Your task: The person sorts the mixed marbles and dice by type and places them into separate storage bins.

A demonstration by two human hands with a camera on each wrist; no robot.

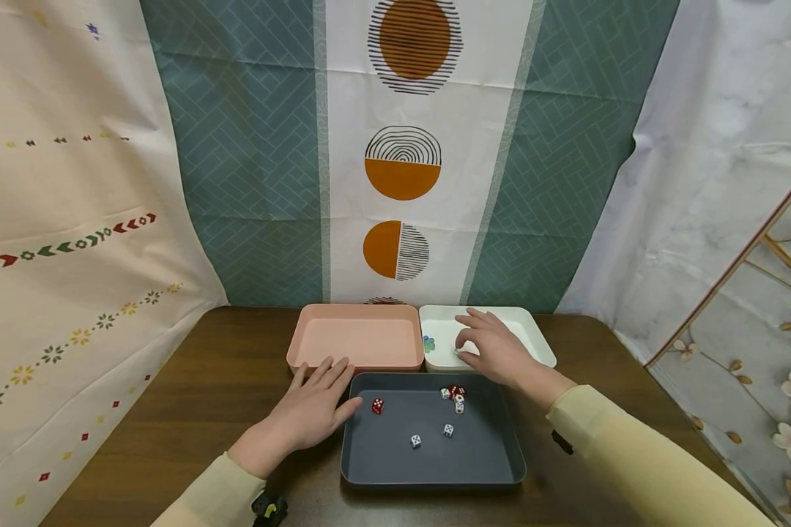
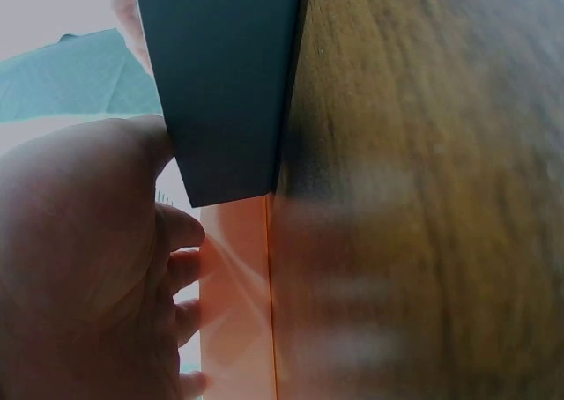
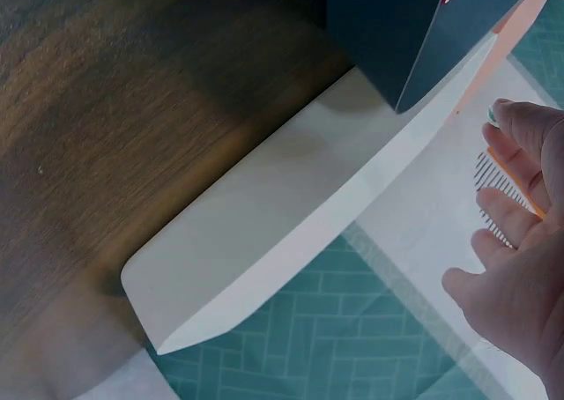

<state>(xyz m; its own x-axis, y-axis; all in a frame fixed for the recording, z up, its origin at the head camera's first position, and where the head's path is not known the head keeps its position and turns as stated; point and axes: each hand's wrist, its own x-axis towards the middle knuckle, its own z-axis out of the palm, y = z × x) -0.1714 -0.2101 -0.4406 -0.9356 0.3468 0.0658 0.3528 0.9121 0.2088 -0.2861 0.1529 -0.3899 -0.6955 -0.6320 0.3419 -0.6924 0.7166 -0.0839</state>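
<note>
In the head view my right hand (image 1: 494,350) is over the white tray (image 1: 534,340), thumb and index finger pinching a small pale piece (image 1: 458,352). The same piece, whitish with a green tint, shows at the fingertips in the right wrist view; I cannot tell its exact kind. My left hand (image 1: 313,410) lies with straight, spread fingers at the left side of the dark grey tray (image 1: 376,468). Its thumb is at that tray's edge and its fingertips overlap the front of the pink tray (image 1: 362,337). Red dice (image 1: 378,405) and white dice (image 1: 416,441) lie in the grey tray.
A small blue and green cluster (image 1: 428,343) sits at the left end of the white tray. The pink and white trays stand side by side behind the grey one on a brown wooden table (image 1: 237,366). Patterned cloths (image 1: 257,183) hang behind and at both sides.
</note>
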